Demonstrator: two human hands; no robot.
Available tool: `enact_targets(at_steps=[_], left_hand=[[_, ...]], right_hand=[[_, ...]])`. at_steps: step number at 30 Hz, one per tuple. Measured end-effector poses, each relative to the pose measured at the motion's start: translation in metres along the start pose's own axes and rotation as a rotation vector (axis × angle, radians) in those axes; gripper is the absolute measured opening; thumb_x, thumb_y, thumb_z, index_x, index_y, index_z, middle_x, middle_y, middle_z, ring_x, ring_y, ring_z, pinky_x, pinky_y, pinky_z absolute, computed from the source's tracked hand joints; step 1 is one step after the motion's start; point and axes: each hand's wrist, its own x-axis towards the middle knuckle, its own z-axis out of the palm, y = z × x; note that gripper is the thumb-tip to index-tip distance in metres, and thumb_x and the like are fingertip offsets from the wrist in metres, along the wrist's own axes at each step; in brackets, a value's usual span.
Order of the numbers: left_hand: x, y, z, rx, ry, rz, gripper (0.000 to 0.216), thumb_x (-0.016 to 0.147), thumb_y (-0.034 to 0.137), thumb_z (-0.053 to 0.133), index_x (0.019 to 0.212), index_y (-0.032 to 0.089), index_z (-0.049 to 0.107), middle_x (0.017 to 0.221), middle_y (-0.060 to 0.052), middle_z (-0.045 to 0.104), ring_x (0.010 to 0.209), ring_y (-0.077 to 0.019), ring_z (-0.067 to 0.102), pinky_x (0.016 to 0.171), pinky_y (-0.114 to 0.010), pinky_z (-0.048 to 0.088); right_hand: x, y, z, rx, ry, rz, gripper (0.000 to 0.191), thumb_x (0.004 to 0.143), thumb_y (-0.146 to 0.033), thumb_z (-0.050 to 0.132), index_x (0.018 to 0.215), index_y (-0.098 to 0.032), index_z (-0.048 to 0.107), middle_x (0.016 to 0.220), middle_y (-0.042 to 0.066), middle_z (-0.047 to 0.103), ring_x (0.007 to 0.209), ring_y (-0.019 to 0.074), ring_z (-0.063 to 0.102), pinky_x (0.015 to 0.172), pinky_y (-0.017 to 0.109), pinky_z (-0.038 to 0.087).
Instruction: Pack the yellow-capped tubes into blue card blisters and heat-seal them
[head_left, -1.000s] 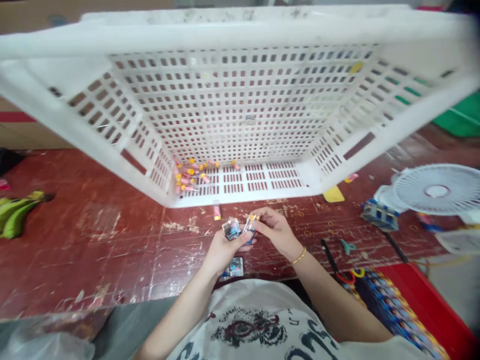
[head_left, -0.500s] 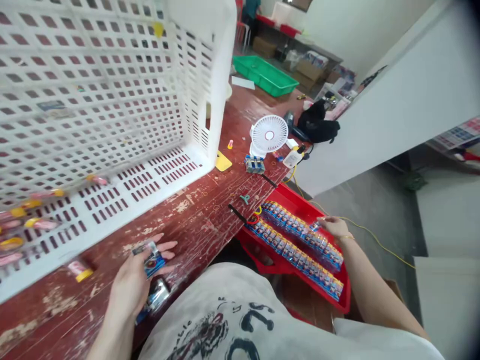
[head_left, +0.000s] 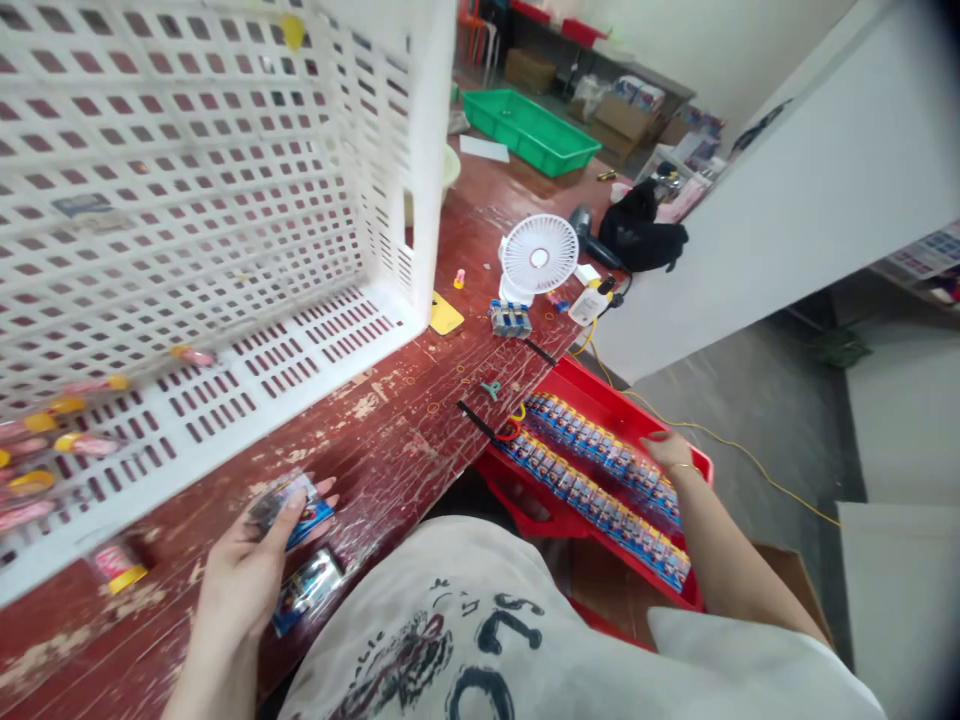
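While a blue packet [head_left: 312, 512] is pinched by the left hand [head_left: 251, 570] above the red table [head_left: 390, 470], the right hand [head_left: 667, 455] is held over the red tray [head_left: 589, 387], near its farther row of packets [head_left: 592, 437]. Should that row be brushed carelessly, packets could be knocked out of line. Whether anything is grasped there cannot be told, the fingertips being indistinct; the white crate [head_left: 429, 200] is cut off at left.

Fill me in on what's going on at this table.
A person's left hand holds printed packaging over the red table, with another packet lying nearby. The right hand is at the red tray, beside rows of blue packets; its grip is unclear. Yellow-capped pink tubes lie in the white crate.
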Motion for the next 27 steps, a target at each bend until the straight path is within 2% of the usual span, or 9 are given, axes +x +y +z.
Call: enact_targets(at_steps=[3, 6, 9, 12, 15, 17, 20, 24, 27], left_hand=[[-0.004, -0.008, -0.015, -0.091, 0.129, 0.065, 0.042, 0.059, 0.036, 0.083, 0.094, 0.017, 0.069, 0.088, -0.003, 0.075, 0.083, -0.0215, 0.07, 0.062, -0.026, 0.059], [-0.013, -0.01, -0.038, -0.177, 0.183, 0.064, 0.043, 0.061, 0.035, 0.082, 0.094, 0.012, 0.069, 0.085, -0.008, 0.075, 0.08, -0.0214, 0.071, 0.063, -0.027, 0.059], [-0.028, -0.008, -0.07, -0.253, 0.291, 0.061, 0.04, 0.063, 0.034, 0.081, 0.093, 0.01, 0.069, 0.085, -0.011, 0.075, 0.079, -0.0208, 0.071, 0.065, -0.027, 0.058], [-0.052, -0.012, -0.101, -0.333, 0.42, 0.076, 0.042, 0.061, 0.034, 0.082, 0.094, 0.011, 0.07, 0.087, -0.011, 0.075, 0.079, -0.0196, 0.071, 0.067, -0.026, 0.057], [-0.076, -0.022, -0.119, -0.386, 0.537, 0.073, 0.043, 0.059, 0.034, 0.084, 0.092, 0.011, 0.07, 0.084, -0.01, 0.074, 0.075, -0.0196, 0.071, 0.063, -0.025, 0.057], [-0.086, -0.026, -0.121, -0.411, 0.548, 0.064, 0.042, 0.06, 0.034, 0.083, 0.092, 0.011, 0.069, 0.085, -0.01, 0.074, 0.077, -0.0205, 0.071, 0.063, -0.026, 0.058], [-0.09, -0.026, -0.114, -0.44, 0.461, 0.058, 0.038, 0.062, 0.034, 0.082, 0.09, 0.011, 0.069, 0.09, -0.012, 0.074, 0.083, -0.0217, 0.07, 0.066, -0.028, 0.058], [-0.079, -0.016, -0.097, -0.477, 0.373, 0.075, 0.036, 0.066, 0.035, 0.079, 0.089, 0.011, 0.069, 0.09, -0.012, 0.073, 0.082, -0.0205, 0.07, 0.065, -0.026, 0.057], [-0.064, -0.006, -0.082, -0.443, 0.264, 0.074, 0.036, 0.07, 0.039, 0.076, 0.091, 0.011, 0.069, 0.089, -0.013, 0.073, 0.078, -0.0197, 0.069, 0.061, -0.025, 0.055]], right_hand=[[0.006, -0.034, 0.017, -0.007, 0.018, 0.037, 0.016, 0.081, -0.033, 0.06, 0.075, -0.018, 0.06, 0.07, 0.013, 0.061, 0.063, 0.0198, 0.058, 0.064, 0.039, 0.046], [-0.01, -0.123, 0.073, 0.164, -0.096, -0.178, 0.011, 0.079, -0.033, 0.06, 0.083, -0.023, 0.061, 0.08, 0.016, 0.064, 0.068, 0.023, 0.059, 0.069, 0.042, 0.047], [-0.076, -0.255, 0.13, 0.49, -0.473, -0.683, 0.012, 0.08, -0.031, 0.06, 0.09, -0.024, 0.061, 0.091, 0.01, 0.065, 0.083, 0.0247, 0.062, 0.079, 0.043, 0.05], [-0.169, -0.376, 0.161, 0.69, -0.941, -1.152, 0.018, 0.081, -0.016, 0.056, 0.094, -0.025, 0.063, 0.099, 0.006, 0.065, 0.096, 0.0237, 0.06, 0.092, 0.044, 0.047], [-0.245, -0.453, 0.182, 0.767, -1.14, -1.362, 0.035, 0.074, 0.0, 0.056, 0.098, -0.025, 0.064, 0.113, 0.0, 0.064, 0.111, 0.02, 0.055, 0.102, 0.04, 0.04], [-0.275, -0.482, 0.194, 0.796, -1.193, -1.407, 0.031, 0.073, 0.0, 0.06, 0.094, -0.023, 0.064, 0.113, -0.004, 0.064, 0.115, 0.016, 0.053, 0.105, 0.035, 0.036], [-0.288, -0.501, 0.207, 0.824, -1.225, -1.391, 0.016, 0.075, -0.005, 0.061, 0.084, -0.017, 0.063, 0.096, -0.005, 0.068, 0.111, 0.0123, 0.055, 0.104, 0.031, 0.034], [-0.261, -0.489, 0.205, 0.839, -1.187, -1.251, 0.026, 0.081, -0.008, 0.055, 0.105, -0.017, 0.058, 0.102, 0.003, 0.066, 0.104, 0.016, 0.06, 0.099, 0.036, 0.043], [-0.226, -0.465, 0.184, 0.969, -1.273, -0.942, 0.039, 0.085, -0.021, 0.055, 0.121, -0.022, 0.041, 0.106, 0.007, 0.063, 0.09, 0.0166, 0.065, 0.085, 0.036, 0.053]])
